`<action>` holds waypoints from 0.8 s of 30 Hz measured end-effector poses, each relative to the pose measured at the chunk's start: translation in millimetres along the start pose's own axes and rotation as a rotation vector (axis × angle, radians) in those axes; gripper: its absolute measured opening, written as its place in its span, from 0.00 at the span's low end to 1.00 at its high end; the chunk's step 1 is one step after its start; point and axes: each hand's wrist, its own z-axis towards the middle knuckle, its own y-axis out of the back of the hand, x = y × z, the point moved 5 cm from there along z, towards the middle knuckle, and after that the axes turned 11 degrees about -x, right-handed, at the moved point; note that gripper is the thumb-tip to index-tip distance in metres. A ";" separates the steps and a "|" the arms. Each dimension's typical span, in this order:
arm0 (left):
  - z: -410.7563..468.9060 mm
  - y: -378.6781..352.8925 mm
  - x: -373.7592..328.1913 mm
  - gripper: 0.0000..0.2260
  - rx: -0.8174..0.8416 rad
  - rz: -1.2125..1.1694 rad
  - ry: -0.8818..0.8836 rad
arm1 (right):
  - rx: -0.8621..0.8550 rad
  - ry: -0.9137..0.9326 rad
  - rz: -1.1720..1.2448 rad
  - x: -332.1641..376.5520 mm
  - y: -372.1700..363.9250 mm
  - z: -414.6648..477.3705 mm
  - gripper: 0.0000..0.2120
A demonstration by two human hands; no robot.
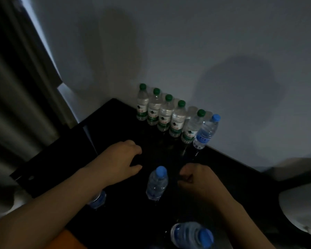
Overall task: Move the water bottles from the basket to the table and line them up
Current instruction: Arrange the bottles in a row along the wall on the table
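Nearest lay a tilted bottle [192, 237], blue-capped. A second bottle [97, 199] showed under the left forearm, and an upright bottle [157, 184] stood between the hands. All were clear ribbed plastic, not yet lined up. The left hand [122, 159] was loosely curled and empty. The right hand [194, 177] was curled, its grip unclear. Farther off, a row of six [171, 115] stood on the glossy dark bench [115, 114] against the wall [187, 51].

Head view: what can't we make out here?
Head view only:
- Left bottle: mostly hidden under the left forearm.
- Near bottle: cut by the bottom edge.
- Row labels: too dark, too small to read.
- Right hand: curled; any grip lost in shadow.
- Basket: not in view.
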 end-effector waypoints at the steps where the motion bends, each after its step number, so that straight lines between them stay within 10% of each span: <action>1: -10.6 2.2 5.1 0.21 -0.010 -0.006 0.013 | -0.010 0.013 0.003 8.3 -2.0 -2.6 0.09; 24: -146.6 14.0 91.0 0.21 -0.252 -0.110 0.293 | -0.066 0.079 -0.066 58.0 -39.9 6.4 0.21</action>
